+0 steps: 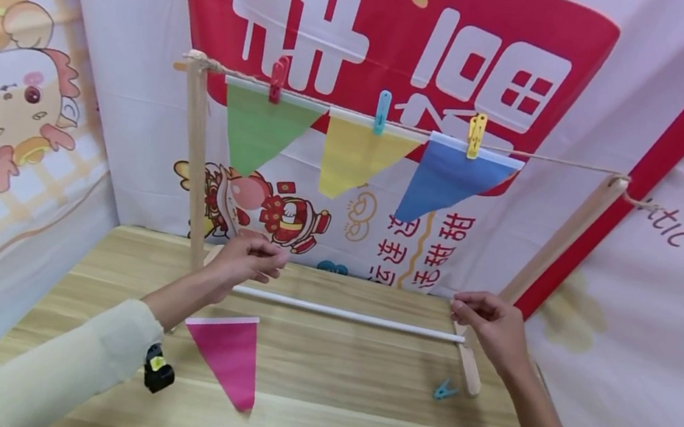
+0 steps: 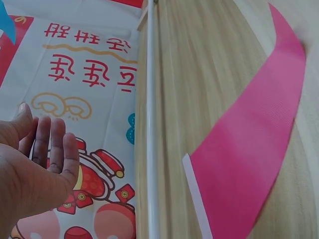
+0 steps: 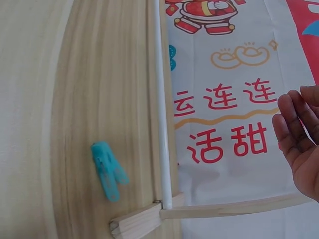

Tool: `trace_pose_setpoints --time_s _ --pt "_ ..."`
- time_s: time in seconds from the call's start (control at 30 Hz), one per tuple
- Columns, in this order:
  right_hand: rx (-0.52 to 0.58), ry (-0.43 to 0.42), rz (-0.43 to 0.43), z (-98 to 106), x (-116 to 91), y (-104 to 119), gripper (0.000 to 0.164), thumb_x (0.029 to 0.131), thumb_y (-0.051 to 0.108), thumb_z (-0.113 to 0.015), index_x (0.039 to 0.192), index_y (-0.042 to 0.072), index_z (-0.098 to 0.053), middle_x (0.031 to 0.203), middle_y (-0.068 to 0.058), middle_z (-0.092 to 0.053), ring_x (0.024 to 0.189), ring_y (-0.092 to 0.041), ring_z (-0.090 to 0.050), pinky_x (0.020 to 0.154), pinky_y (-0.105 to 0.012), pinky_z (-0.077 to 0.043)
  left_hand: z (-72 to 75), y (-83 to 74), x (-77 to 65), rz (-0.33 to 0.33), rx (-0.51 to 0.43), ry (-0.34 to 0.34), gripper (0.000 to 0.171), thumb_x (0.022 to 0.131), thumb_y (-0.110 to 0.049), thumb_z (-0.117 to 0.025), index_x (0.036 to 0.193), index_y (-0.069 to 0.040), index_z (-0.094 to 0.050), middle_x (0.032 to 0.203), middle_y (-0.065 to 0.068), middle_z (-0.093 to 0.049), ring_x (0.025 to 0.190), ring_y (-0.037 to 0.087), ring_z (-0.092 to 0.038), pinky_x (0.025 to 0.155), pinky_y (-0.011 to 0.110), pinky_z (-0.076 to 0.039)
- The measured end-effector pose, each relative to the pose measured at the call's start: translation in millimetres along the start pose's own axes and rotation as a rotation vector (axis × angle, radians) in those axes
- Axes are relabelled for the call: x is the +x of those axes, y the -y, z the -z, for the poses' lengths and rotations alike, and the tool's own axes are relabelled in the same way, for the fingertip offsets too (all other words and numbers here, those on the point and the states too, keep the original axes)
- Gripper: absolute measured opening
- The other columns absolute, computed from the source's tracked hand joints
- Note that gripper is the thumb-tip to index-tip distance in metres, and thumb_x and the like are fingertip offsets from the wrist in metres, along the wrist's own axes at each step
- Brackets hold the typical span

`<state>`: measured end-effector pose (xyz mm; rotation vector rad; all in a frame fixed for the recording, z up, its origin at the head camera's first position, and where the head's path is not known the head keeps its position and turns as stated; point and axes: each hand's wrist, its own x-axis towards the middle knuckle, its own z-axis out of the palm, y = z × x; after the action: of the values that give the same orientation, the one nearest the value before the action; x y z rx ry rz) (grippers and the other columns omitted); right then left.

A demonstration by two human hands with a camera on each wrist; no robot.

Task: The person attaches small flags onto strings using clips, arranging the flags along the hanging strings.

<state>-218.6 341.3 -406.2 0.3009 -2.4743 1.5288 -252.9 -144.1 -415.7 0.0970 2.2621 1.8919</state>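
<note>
My left hand [image 1: 247, 263] hovers in front of the left post, its fingers loosely bent and holding nothing. Near the right post, my right hand [image 1: 492, 328] is likewise empty with relaxed fingers. Above both, a twine line [image 1: 565, 161] carries a green pennant [image 1: 269, 123] under a red clothespin [image 1: 278, 80], a yellow pennant [image 1: 361, 153] under a blue clothespin [image 1: 382, 111], and a blue pennant [image 1: 455, 179] under a yellow clothespin [image 1: 476, 136]. A pink pennant [image 1: 228, 358] lies on the table below my left hand. A teal clothespin [image 3: 105, 169] lies near the right foot.
The wooden frame has a left post [image 1: 194, 160], a right post [image 1: 563, 237] and a white crossbar [image 1: 353, 314] low between them. It stands on a wood-grain table [image 1: 336, 422]. Printed cloth [image 1: 151, 101] hangs close behind and on both sides.
</note>
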Motion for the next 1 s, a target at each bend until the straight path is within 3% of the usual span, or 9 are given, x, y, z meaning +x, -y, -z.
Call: trace_pose_setpoints --time_s 0.17,0.5,0.7,1.0 --pt "-0.005 -0.007 -0.017 -0.7 -3.8 -5.4 0.031 0.105 0.017 -0.083 0.123 -0.009 -0.079 0.096 -0.007 -0.086 0.082 -0.007 -0.081 0.077 -0.023 -0.068 2.2 6.1 -1.9 0.041 0.000 -0.010 0.039 0.111 -0.028 -0.076 0.138 0.000 -0.075 0.107 -0.002 -0.084 0.101 0.017 -0.081 0.101 0.041 -0.068" --pt "0.035 -0.007 -0.052 -3.2 -8.2 -14.2 0.030 0.104 0.014 -0.084 0.123 -0.009 -0.079 0.094 0.000 -0.086 0.082 -0.011 -0.082 0.076 -0.027 -0.070 6.8 18.7 -3.5 0.054 0.011 -0.025 0.035 0.112 -0.026 -0.074 0.136 -0.001 -0.076 0.113 0.004 -0.085 0.105 0.019 -0.082 0.105 0.046 -0.067" --pt "0.050 -0.008 -0.028 -3.7 -9.5 -19.6 0.026 0.104 0.006 -0.082 0.121 -0.012 -0.079 0.094 -0.007 -0.086 0.079 -0.010 -0.082 0.076 -0.029 -0.071 7.5 23.8 -3.3 0.066 -0.001 -0.029 0.036 0.112 -0.027 -0.075 0.136 -0.001 -0.076 0.113 0.003 -0.086 0.105 0.021 -0.083 0.099 0.040 -0.069" --pt "0.037 -0.008 0.030 -2.9 -10.9 -27.6 0.020 0.103 0.002 -0.081 0.116 -0.013 -0.079 0.090 -0.016 -0.085 0.075 -0.009 -0.081 0.070 -0.030 -0.070 8.1 27.2 -5.3 0.064 0.001 -0.019 0.041 0.111 -0.028 -0.077 0.138 0.003 -0.073 0.109 0.002 -0.086 0.099 0.016 -0.082 0.100 0.043 -0.069"
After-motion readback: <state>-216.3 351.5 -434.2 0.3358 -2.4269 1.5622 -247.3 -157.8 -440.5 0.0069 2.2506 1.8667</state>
